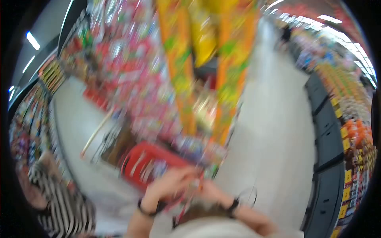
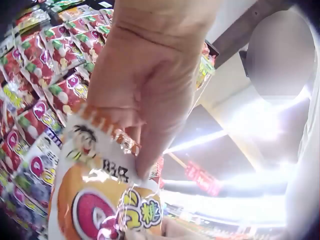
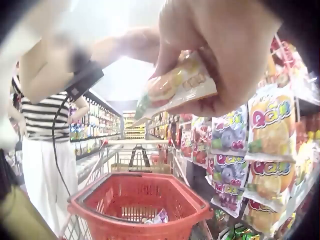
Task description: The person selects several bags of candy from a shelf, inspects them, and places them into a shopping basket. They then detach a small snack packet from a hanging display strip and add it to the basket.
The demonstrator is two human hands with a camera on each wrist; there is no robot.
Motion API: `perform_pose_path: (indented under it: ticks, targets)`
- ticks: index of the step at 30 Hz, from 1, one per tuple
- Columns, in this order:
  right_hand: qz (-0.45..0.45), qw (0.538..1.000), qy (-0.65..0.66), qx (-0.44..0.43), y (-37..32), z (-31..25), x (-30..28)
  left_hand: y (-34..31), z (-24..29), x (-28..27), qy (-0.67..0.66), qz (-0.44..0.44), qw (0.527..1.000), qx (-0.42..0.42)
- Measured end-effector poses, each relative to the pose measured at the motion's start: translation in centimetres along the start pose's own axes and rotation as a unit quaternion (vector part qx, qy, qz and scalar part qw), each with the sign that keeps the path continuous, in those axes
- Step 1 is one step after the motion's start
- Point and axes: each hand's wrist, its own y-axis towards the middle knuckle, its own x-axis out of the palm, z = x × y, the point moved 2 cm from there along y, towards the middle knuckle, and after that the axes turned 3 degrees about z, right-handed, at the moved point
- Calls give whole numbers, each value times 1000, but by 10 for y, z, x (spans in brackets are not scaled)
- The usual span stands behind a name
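An orange and white candy packet (image 2: 107,185) with a cartoon face near its top edge is pinched by my left hand (image 2: 150,85) in the left wrist view. In the right wrist view my right hand (image 3: 220,50) grips the same kind of packet (image 3: 177,87), thumb over its face. Both hands are close together in the head view, the left (image 1: 172,182) and the right (image 1: 214,192), at the near edge of a red basket (image 1: 152,160). A small purple and white packet (image 3: 161,217) lies inside the basket.
Candy packets (image 3: 270,125) hang in rows on the right, beside the basket. A metal cart (image 3: 137,145) stands around the basket. A person in a striped top (image 3: 45,120) stands at the left. Shelves (image 1: 329,131) line the aisle's far side.
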Motion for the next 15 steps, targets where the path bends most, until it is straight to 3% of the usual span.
perform_pose_path:
  ticks: [1, 2, 3, 4, 5, 7, 8, 9, 11, 15]
  targets:
    - [8, 999, -8, 36, -9, 11, -8, 6, 1, 4, 1, 37, 999, 24]
    - [66, 998, 9, -6, -15, -5, -22, 12, 7, 6, -79, 52, 995, 18]
    - [31, 995, -38, 88, -23, -16, -34, 16, 18, 5, -88, 65, 994, 6]
    - [95, 986, 12, 137, -30, -31, -40, 18, 22, 6, -33, 82, 996, 12]
    - [112, 985, 2, 129, -34, -31, -46, 22, 23, 8, -30, 79, 996, 33]
    - [148, 967, 150, 142, -43, -27, -55, 28, 19, 12, -130, 148, 979, -45]
    - [127, 970, 201, 51, -43, -34, -58, 32, 17, 18, -263, 124, 951, -107]
    - [132, 971, 196, 50, -44, -35, -62, 37, 21, 19, -265, 122, 951, -101]
    - [191, 935, 264, 136, -54, -36, -66, 40, 34, 29, -351, 69, 929, -94]
    - [156, 935, 260, 182, -62, -46, -72, 46, 39, 45, -355, 124, 922, -94]
